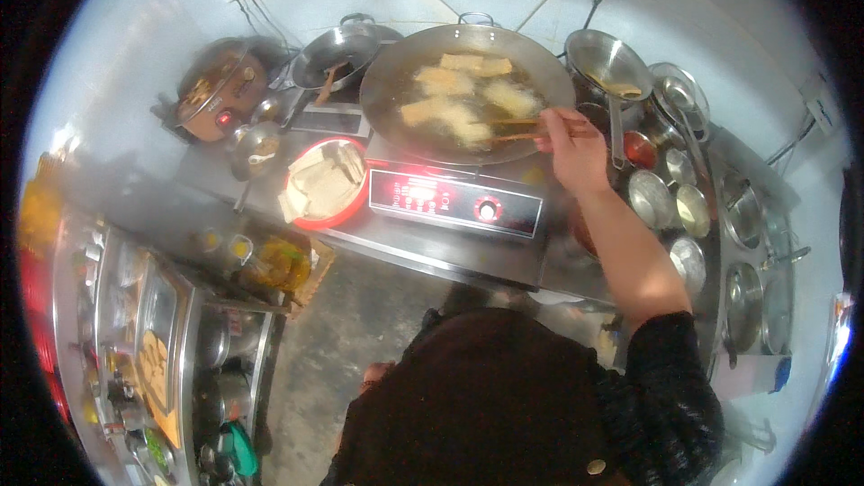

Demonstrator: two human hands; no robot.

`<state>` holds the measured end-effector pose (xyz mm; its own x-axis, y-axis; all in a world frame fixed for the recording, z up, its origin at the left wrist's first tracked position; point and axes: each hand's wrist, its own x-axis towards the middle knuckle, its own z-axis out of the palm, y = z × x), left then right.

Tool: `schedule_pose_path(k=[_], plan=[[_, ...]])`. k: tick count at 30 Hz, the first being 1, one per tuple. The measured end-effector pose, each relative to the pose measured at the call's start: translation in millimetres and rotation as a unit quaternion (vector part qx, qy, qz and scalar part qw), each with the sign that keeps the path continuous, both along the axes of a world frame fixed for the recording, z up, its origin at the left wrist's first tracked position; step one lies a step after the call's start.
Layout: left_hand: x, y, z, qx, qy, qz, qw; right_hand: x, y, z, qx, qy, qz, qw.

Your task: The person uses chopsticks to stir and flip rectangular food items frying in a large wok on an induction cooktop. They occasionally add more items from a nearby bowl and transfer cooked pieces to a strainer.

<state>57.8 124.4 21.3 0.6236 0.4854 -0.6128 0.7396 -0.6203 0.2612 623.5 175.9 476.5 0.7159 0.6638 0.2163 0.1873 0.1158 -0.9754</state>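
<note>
My right hand (574,142) holds a pair of wooden chopsticks (516,129), their tips down in a large metal wok (386,71) among frying pieces. Several pale golden, flat rectangular food pieces (439,81) lie in the oil, some of them blurred. Under the wok stands an induction cooker, its control panel (455,202) lit red. Left of the panel, a red-rimmed basin (331,221) is filled with pale, flat uncooked-looking slices (324,172). Low in the picture, beside my dark clothing, only a small part of my left hand (378,371) shows; its fingers are hidden.
A smaller wok (337,47) stands back left, near a brown electric cooker (216,104). A metal strainer (607,64) rests at the back right, with several metal bowls (651,199) along the right counter. Lower left, a shelf unit holds a tray (177,324) of food.
</note>
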Motion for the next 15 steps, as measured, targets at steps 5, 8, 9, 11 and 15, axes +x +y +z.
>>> schedule_pose_path(k=[5, 8, 9, 11, 15], plan=[[-3, -16, 8, 0.015, -0.015, 0.163, 0.986, 16, -17, 15, -0.027, -0.060, -0.028, 0.997], [-6, -23, 14, -0.047, 0.043, 0.215, 0.975, 15, -19, 23, -0.017, -0.075, -0.059, 0.995], [-8, -23, 16, -0.046, 0.050, 0.205, 0.976, 11, -15, 23, -0.011, -0.082, -0.049, 0.995], [-13, -22, 21, -0.045, 0.060, 0.194, 0.978, -3, -4, 17, 0.008, -0.078, -0.035, 0.996], [-23, -7, 24, -0.044, 0.057, 0.160, 0.984, -32, 42, -8, 0.033, -0.123, 0.005, 0.992]])
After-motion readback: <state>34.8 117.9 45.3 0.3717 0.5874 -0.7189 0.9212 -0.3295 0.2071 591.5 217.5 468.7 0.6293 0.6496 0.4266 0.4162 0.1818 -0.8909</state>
